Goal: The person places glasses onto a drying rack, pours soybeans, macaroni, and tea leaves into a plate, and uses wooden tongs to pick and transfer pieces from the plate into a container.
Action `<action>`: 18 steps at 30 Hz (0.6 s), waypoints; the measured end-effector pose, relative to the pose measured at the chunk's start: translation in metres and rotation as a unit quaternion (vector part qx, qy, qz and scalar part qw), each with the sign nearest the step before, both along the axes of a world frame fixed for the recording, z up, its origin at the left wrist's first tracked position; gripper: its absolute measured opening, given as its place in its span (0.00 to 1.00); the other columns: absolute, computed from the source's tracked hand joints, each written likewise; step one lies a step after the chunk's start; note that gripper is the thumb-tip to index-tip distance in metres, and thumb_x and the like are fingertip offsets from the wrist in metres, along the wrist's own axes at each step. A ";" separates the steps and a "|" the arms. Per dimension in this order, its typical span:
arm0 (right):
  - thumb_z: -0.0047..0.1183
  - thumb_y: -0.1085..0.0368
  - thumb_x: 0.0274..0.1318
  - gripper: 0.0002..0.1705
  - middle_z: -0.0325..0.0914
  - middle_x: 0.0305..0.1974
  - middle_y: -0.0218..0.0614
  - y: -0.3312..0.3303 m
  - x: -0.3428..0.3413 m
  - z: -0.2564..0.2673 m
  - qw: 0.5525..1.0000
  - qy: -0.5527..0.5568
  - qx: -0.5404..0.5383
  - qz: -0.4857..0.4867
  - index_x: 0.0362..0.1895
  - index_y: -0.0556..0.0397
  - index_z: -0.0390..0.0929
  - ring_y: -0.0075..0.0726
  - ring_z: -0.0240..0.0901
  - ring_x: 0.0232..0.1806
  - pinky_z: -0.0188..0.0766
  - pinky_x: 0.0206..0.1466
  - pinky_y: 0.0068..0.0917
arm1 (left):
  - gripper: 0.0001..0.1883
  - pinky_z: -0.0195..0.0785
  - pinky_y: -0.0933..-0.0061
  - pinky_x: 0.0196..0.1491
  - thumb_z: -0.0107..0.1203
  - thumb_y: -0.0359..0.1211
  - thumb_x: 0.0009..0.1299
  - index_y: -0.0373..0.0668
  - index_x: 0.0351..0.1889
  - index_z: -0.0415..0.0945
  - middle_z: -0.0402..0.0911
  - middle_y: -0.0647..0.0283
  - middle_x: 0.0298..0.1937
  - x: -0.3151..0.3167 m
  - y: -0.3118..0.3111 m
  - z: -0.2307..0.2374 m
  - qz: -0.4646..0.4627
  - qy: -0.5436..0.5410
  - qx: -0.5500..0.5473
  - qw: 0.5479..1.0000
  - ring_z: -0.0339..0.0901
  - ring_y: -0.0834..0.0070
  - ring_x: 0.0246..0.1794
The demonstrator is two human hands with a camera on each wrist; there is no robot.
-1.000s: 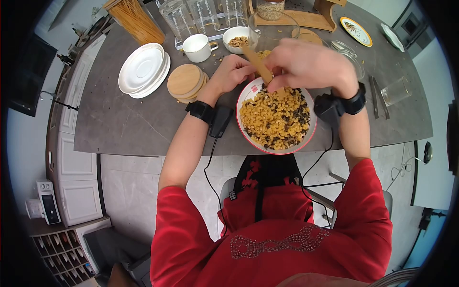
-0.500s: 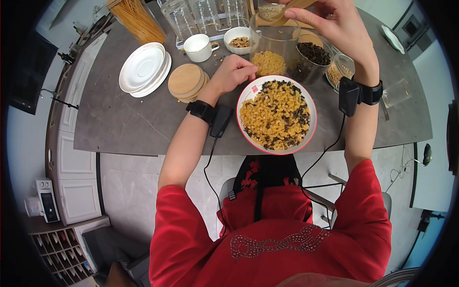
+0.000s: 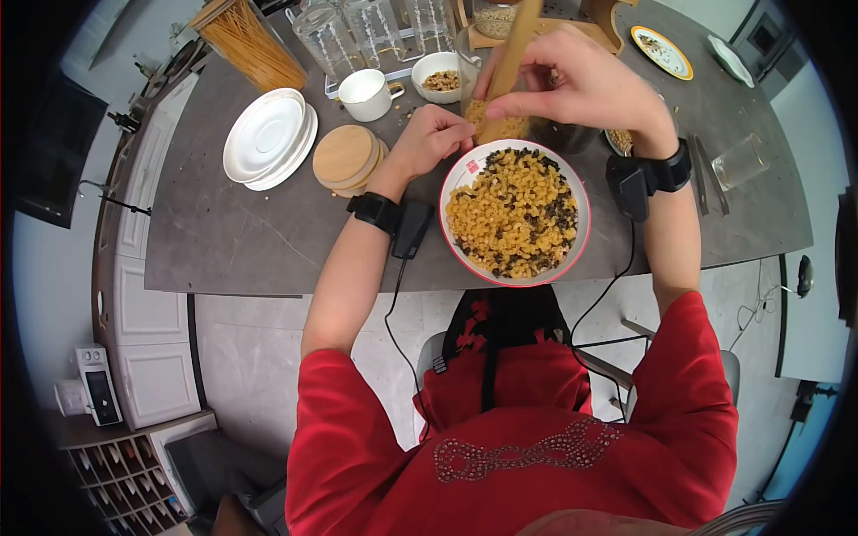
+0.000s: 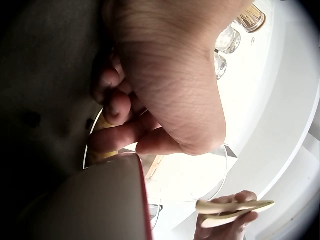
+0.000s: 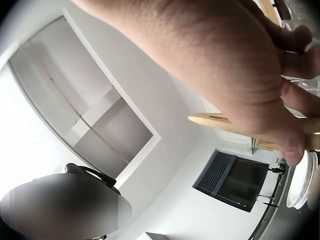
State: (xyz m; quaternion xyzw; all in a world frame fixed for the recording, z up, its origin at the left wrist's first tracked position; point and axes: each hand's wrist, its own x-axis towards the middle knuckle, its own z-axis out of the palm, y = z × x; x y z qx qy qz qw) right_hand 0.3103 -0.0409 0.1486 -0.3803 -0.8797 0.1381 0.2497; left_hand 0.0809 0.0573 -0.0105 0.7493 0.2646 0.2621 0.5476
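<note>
Wooden tongs [image 3: 513, 64] are gripped by the right hand [image 3: 585, 85], angled down into a glass jar of yellow pasta [image 3: 483, 118]. In the left wrist view, both arms of the tongs [image 4: 235, 206] show between the right hand's fingers. Near me, a red-rimmed white bowl [image 3: 515, 282] contains yellow pasta [image 3: 496, 219] mixed with dark bits [image 3: 563, 219]. The left hand [image 3: 431, 143] lies beside the bowl's upper left rim and the jar, its fingers loosely curled. No held thing shows in it; exact contact with bowl or jar is unclear.
White plates [image 3: 266, 134], wooden discs [image 3: 344, 154] and a white cup [image 3: 366, 95] stand left. A small bowl of nuts [image 3: 440, 80] is behind the left hand. Metal tongs [image 3: 712, 174] and an empty glass [image 3: 742, 163] lie right; a yellow-rimmed plate [image 3: 662, 54] is farther back.
The right hand first lifted the wooden tongs from the bowl to above the jars, then lowered them into the yellow pasta jar. The left hand has barely moved.
</note>
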 end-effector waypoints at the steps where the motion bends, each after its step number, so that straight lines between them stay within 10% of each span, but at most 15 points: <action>1: 0.73 0.56 0.58 0.15 0.80 0.25 0.31 0.001 -0.002 -0.008 0.998 0.055 0.039 0.002 0.41 0.53 0.89 0.21 0.69 0.23 0.62 0.27 0.23 | 0.18 0.56 0.77 0.23 0.60 0.37 0.72 0.33 0.24 0.85 0.74 0.71 0.16 0.000 -0.001 0.000 0.001 0.002 0.006 1.000 0.65 0.86 0.17; 7: 0.72 0.70 0.57 0.12 0.87 0.34 0.28 -0.015 0.024 -0.090 0.924 0.314 0.204 -0.075 0.46 0.51 0.89 0.12 0.66 0.23 0.59 0.25 0.19 | 0.19 0.54 0.78 0.24 0.59 0.37 0.74 0.33 0.24 0.84 0.72 0.72 0.15 0.002 -0.002 -0.002 -0.003 -0.010 0.017 1.000 0.64 0.86 0.18; 12: 0.67 0.72 0.60 0.11 0.88 0.40 0.38 -0.036 0.047 -0.120 0.945 0.239 0.222 -0.032 0.47 0.58 0.86 0.26 0.82 0.30 0.77 0.34 0.25 | 0.19 0.50 0.78 0.23 0.58 0.36 0.76 0.33 0.24 0.83 0.67 0.74 0.14 0.002 -0.002 -0.002 -0.006 -0.017 0.022 1.000 0.61 0.88 0.17; 18: 0.67 0.72 0.61 0.09 0.88 0.37 0.37 -0.041 0.049 -0.141 0.934 0.286 0.190 -0.102 0.46 0.58 0.87 0.23 0.80 0.28 0.75 0.32 0.23 | 0.18 0.50 0.77 0.23 0.59 0.37 0.74 0.34 0.24 0.83 0.69 0.74 0.15 -0.001 -0.002 0.002 -0.012 -0.004 -0.006 1.000 0.62 0.88 0.18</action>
